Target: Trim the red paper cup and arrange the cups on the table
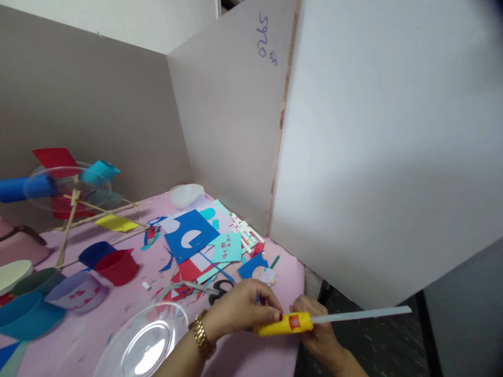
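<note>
A yellow glue gun (285, 323) lies level over the table's right edge, with a long translucent glue stick (363, 314) sticking out of its right end. My left hand (245, 309), with a gold watch at the wrist, has its thumb and fingers closed on the gun's left part. Behind the gun's right end is my right hand (320, 332), partly hidden by it; its fingers look curled, but what they grip is hidden. Black-handled scissors (218, 289) rest just beyond my left hand. A clear plastic lid (145, 343) lies left of my left forearm.
Coloured paper cups (76, 293) stand at the left on the pink table (133, 298). Behind them is a stick frame with a clear disc and paper rolls (73, 209). Paper sheets and scraps (192, 235) cover the middle, near glue sticks or markers (245, 233). Grey panels (231, 104) border the table.
</note>
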`<state>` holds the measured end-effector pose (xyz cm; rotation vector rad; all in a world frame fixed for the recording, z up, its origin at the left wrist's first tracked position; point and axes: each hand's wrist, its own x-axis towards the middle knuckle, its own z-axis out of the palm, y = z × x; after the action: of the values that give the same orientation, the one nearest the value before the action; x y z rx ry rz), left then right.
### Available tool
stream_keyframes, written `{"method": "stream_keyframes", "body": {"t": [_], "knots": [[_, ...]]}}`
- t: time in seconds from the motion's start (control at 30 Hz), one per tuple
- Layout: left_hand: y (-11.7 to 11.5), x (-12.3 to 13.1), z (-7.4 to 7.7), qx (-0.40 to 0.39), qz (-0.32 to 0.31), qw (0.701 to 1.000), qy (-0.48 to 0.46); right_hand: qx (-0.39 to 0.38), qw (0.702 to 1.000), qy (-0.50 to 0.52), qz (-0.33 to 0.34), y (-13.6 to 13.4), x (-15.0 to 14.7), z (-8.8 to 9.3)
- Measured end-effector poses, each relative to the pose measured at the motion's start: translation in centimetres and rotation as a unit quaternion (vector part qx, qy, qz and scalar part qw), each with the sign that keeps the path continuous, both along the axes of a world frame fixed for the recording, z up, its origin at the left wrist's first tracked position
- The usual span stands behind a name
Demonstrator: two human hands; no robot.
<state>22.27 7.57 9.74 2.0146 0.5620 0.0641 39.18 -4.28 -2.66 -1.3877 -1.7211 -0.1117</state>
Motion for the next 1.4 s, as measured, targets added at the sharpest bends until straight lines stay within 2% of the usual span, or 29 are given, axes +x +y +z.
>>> {"method": "stream_keyframes", "body": {"t": [0.13, 0.3, 0.47, 0.57, 0.67, 0.8, 0.87, 0.93, 1.03, 1.1, 1.17, 1.2, 1.23, 1.33, 1.37, 1.4], "knots": [[0.0, 0.0, -0.5, -0.014, 0.025, 1.000, 0.010, 0.003, 1.000, 0.011, 0.014, 0.1, -0.2, 0.1], [-0.4, -0.2, 0.0, -0.025, 0.000, 1.000, -0.007, -0.008, 0.998, 0.046, 0.030, 0.1, -0.3, 0.1], [-0.1, 0.0, -0.6, 0.001, 0.040, 0.999, -0.020, -0.049, 0.986, 0.156, 0.035, -0.1, -0.6, 0.1], [1.5, 0.4, -1.9, 0.043, 0.114, 0.992, -0.043, -0.088, 0.960, 0.267, 0.011, -0.2, -1.2, 0.0], [3.3, 0.7, -3.4, 0.089, 0.188, 0.977, -0.055, -0.125, 0.917, 0.378, -0.038, -0.1, -2.0, -0.1], [4.0, 0.5, -4.7, 0.140, 0.206, 0.965, -0.079, -0.153, 0.856, 0.486, -0.085, 0.3, -3.2, 0.3], [3.6, -0.3, -4.9, 0.157, 0.219, 0.958, -0.092, -0.154, 0.839, 0.514, -0.087, 0.3, -3.9, 1.0], [3.1, -1.8, -4.8, 0.167, 0.242, 0.950, -0.103, -0.139, 0.819, 0.552, -0.075, 0.1, -4.5, 2.0], [2.4, -5.9, -4.4, 0.181, 0.302, 0.929, -0.112, -0.110, 0.759, 0.641, -0.029, -0.4, -5.5, 3.6], [1.9, -9.9, -4.2, 0.194, 0.372, 0.902, -0.103, -0.130, 0.728, 0.673, 0.011, -0.7, -6.4, 4.5], [1.2, -14.7, -4.0, 0.207, 0.456, 0.862, -0.080, -0.191, 0.689, 0.694, 0.085, -0.9, -7.2, 5.1], [0.7, -17.1, -4.0, 0.212, 0.495, 0.840, -0.064, -0.202, 0.675, 0.702, 0.101, -1.0, -7.7, 5.4], [0.2, -19.3, -4.0, 0.217, 0.531, 0.818, -0.044, -0.207, 0.674, 0.700, 0.113, -0.9, -8.1, 5.6], [-2.0, -24.4, -4.3, 0.226, 0.605, 0.763, 0.029, -0.180, 0.704, 0.674, 0.132, 0.0, -9.3, 6.4], [-2.7, -25.2, -4.4, 0.226, 0.618, 0.751, 0.053, -0.180, 0.704, 0.670, 0.151, 0.5, -9.8, 6.8], [-3.4, -25.6, -4.7, 0.226, 0.624, 0.744, 0.074, -0.191, 0.686, 0.682, 0.166, 1.0, -10.3, 7.2]]}}
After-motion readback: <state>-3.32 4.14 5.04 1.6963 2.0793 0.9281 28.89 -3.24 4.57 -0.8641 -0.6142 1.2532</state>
